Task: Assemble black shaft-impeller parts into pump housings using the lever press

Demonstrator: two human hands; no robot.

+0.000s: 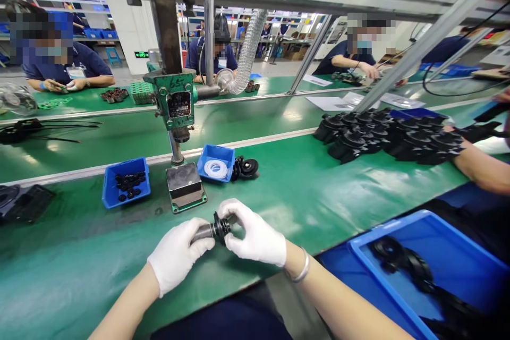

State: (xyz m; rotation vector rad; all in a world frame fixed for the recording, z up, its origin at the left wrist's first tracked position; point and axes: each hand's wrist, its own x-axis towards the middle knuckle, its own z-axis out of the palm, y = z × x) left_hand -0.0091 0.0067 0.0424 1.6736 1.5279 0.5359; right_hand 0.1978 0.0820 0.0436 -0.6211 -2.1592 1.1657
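My left hand [178, 253] wraps round a grey shaft [204, 232] at the frame's lower centre; my right hand [255, 236], fingers curled, pinches the black flanged part [219, 227] at its end

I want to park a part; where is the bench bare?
Bare bench lies between the right hand and black parts pile, and left of the left hand. It is crowded around the press base, with blue bins either side.

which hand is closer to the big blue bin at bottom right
Right. The right hand is over the green table, left of the bin; the left hand is farther left, beyond the right one.
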